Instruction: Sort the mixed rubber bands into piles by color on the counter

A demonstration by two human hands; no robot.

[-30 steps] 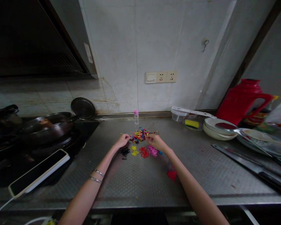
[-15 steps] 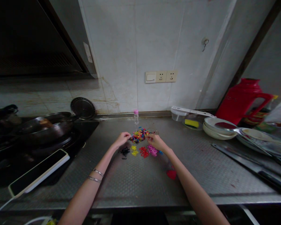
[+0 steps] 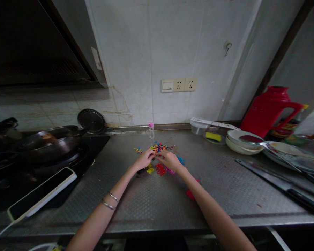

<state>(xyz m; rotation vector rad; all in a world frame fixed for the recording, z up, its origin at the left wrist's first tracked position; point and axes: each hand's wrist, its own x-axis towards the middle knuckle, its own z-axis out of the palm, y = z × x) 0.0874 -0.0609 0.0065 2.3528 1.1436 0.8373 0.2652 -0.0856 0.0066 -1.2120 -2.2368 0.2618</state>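
A mixed heap of small coloured pieces (image 3: pixel 162 147), which look like little rubber bands, lies on the metal counter. My left hand (image 3: pixel 144 159) is at its near left edge, with thumb and fingers pinched together. Facing it, my right hand (image 3: pixel 170 160) is also pinched, its fingertips almost meeting the left ones. What either holds is too small to make out. Sorted piles of yellow (image 3: pixel 150 169), red (image 3: pixel 161 170) and blue pieces (image 3: pixel 181 160) sit around the hands. My right hand partly covers the pink pile (image 3: pixel 170 170); my left mostly hides a black one.
A clear bottle with a pink cap (image 3: pixel 151 129) stands behind the heap. A red item (image 3: pixel 190 194) lies beside my right forearm. Bowls (image 3: pixel 242 148), a long knife (image 3: pixel 261 174) and a red thermos (image 3: pixel 268 111) are on the right; a phone (image 3: pixel 43 193) and a pan (image 3: pixel 49 148) on the left.
Both hands have come together at the heap's near edge. The heap is more spread, with some pieces now apart on its left. My right hand uncovers more blue pieces.
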